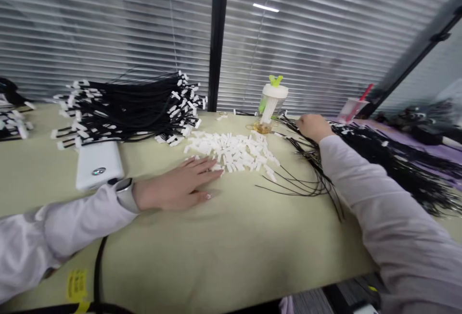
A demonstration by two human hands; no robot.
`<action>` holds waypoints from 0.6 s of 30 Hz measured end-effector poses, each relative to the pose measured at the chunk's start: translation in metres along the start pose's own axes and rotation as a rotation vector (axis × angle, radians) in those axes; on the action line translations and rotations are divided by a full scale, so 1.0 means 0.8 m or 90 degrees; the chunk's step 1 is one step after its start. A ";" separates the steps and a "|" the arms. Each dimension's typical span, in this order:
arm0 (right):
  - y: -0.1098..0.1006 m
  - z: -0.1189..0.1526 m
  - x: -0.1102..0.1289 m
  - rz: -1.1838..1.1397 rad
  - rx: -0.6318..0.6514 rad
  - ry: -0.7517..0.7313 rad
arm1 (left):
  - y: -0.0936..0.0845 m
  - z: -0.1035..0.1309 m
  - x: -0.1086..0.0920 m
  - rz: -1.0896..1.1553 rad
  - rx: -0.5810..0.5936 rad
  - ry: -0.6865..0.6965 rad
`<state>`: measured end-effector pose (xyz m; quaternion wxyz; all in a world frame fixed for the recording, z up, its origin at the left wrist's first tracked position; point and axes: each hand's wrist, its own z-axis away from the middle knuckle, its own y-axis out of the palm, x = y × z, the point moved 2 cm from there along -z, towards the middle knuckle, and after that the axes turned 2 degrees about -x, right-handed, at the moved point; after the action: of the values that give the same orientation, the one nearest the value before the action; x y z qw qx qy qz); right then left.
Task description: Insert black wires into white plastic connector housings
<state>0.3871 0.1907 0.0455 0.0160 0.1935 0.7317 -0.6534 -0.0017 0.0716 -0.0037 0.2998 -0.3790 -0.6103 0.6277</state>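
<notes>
My left hand [180, 184] lies flat on the table with its fingers stretched out. Its fingertips touch the near left edge of a heap of small white plastic connectors [234, 150]. Over at the right, my right hand [313, 126] reaches to the far end of a loose bunch of thin black wires [306, 153]. Its fingers curl down and away from me, so whatever is in them is hidden. Some wire ends fan out on the table between the heap and my right forearm.
Behind my left hand lies a big bundle of black cables [133, 107] with white ends. A white power bank [99, 165] sits in front of it. A clear bottle [269, 107] stands behind the heap. More black wires [393, 169] and a cup with a red straw [352, 108] are at right.
</notes>
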 end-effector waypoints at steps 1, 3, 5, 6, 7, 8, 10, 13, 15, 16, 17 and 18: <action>-0.006 0.000 -0.004 0.006 0.012 -0.004 | 0.001 0.000 0.000 0.001 -0.004 -0.004; -0.013 0.005 -0.010 0.010 0.053 -0.029 | 0.003 0.000 0.001 0.003 -0.015 -0.012; -0.017 0.016 -0.017 0.011 0.100 -0.055 | 0.005 0.000 0.002 0.003 -0.029 -0.020; -0.020 0.024 -0.022 0.009 0.120 -0.065 | 0.006 0.000 0.003 0.004 -0.036 -0.024; -0.022 0.033 -0.028 0.004 0.140 -0.075 | 0.008 0.000 0.004 0.004 -0.043 -0.028; -0.025 0.044 -0.036 -0.004 0.159 -0.083 | 0.009 0.000 0.004 0.002 -0.048 -0.031; -0.030 0.067 -0.052 -0.028 0.203 -0.101 | 0.011 -0.001 0.005 -0.003 -0.057 -0.034; -0.028 0.102 -0.071 -0.056 0.274 -0.119 | 0.012 -0.003 0.005 -0.007 -0.063 -0.034; -0.017 0.120 -0.074 -0.061 0.300 -0.127 | 0.012 -0.004 0.004 -0.002 -0.067 -0.035; -0.010 0.125 -0.072 -0.065 0.298 -0.135 | 0.011 -0.005 0.004 0.000 -0.067 -0.035; -0.002 0.129 -0.069 -0.069 0.285 -0.146 | 0.011 -0.005 0.004 0.002 -0.066 -0.035; 0.006 0.130 -0.064 -0.074 0.260 -0.156 | 0.011 -0.006 0.003 0.002 -0.066 -0.035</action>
<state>0.4120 0.0777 0.0399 0.0278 0.0693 0.5868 -0.8063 0.0013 0.0756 -0.0125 0.2622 -0.3775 -0.6493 0.6059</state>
